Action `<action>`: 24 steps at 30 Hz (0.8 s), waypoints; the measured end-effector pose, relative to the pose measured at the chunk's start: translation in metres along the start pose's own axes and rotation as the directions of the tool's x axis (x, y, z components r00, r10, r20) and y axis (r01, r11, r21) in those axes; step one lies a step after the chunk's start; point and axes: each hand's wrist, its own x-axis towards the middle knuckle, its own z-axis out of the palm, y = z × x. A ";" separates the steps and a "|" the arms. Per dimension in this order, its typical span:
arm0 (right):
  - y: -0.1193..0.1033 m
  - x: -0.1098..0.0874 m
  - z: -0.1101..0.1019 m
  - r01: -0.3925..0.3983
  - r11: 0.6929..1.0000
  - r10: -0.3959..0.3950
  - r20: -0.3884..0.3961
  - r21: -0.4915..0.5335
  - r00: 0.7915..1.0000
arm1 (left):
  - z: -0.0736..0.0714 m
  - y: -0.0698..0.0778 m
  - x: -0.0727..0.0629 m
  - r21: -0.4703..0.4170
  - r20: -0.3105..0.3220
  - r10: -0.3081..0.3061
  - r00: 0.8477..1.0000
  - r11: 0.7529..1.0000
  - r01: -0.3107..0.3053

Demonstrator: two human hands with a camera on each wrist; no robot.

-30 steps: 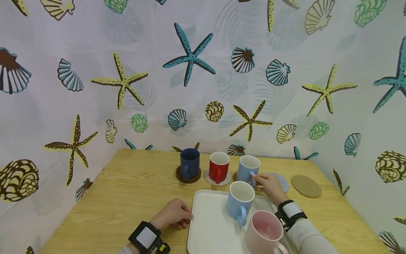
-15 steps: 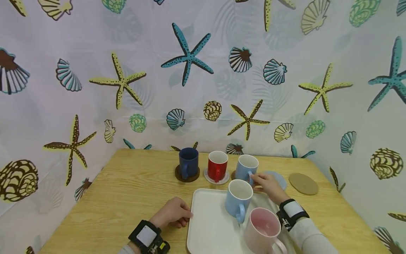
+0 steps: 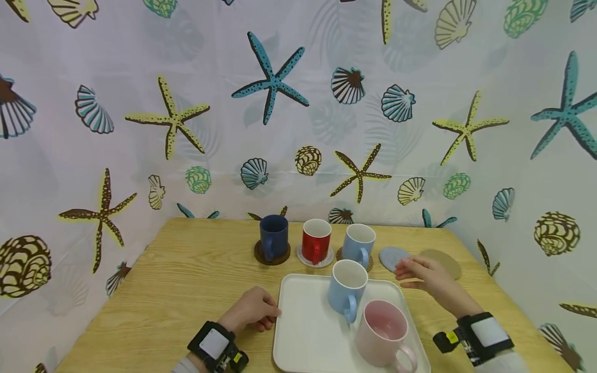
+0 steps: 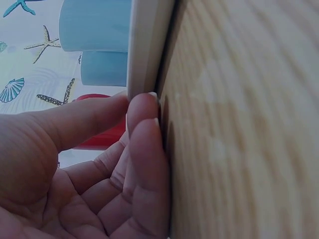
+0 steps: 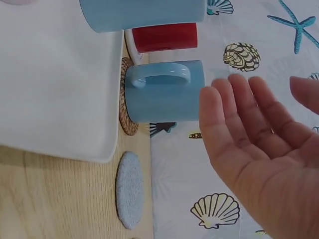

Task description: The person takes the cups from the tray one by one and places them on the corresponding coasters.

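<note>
My left hand (image 3: 252, 309) pinches the left rim of the white tray (image 3: 308, 331), thumb on top and fingertips against its outer side, as the left wrist view shows. My right hand (image 3: 426, 280) holds nothing; its fingers are loosely extended above the table, right of the tray's far corner. A light blue mug (image 3: 359, 241) stands upright on a woven brown coaster (image 5: 130, 127), its handle toward me. On the tray stand another light blue mug (image 3: 346, 287) and, nearer me, a larger pink mug (image 3: 380, 334).
In the back row, a dark blue mug (image 3: 274, 235) stands on a dark brown coaster (image 3: 258, 256) and a red mug (image 3: 316, 241) on a white coaster (image 3: 303, 257). A grey-blue coaster (image 3: 391, 258) and a tan coaster (image 3: 448, 263) lie to the right. A shell-patterned cloth hangs behind.
My right hand has let go of the handle of the light blue mug in the back row and moved right. That mug stays on its coaster. My left hand stays at the tray's rim.
</note>
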 end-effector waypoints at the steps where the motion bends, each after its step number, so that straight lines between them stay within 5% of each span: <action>1: 0.000 -0.007 -0.003 0.009 1.000 -0.010 0.041 0.022 0.999 | 0.000 0.000 0.000 0.000 0.001 -0.001 1.000 1.000 0.001; 4: 0.002 -0.025 -0.011 0.014 0.997 -0.030 0.195 0.080 0.980 | 0.000 0.000 0.000 -0.001 0.000 -0.008 1.000 1.000 0.008; 7: 0.008 -0.040 -0.013 -0.019 0.991 -0.028 0.344 0.132 0.938 | -0.001 0.000 0.000 -0.004 0.000 -0.012 1.000 1.000 0.012; 12: 0.026 -0.055 -0.009 -0.079 0.961 -0.084 0.553 0.264 0.829 | -0.002 0.002 -0.001 0.001 -0.006 -0.016 1.000 1.000 0.016; 18: 0.050 -0.061 0.007 -0.091 0.913 -0.237 0.697 0.399 0.677 | -0.001 0.004 -0.002 0.007 -0.009 -0.015 1.000 1.000 0.015; 24: 0.061 -0.063 0.025 -0.056 0.915 -0.294 0.757 0.399 0.583 | 0.000 0.004 -0.003 0.003 -0.002 -0.011 1.000 1.000 0.011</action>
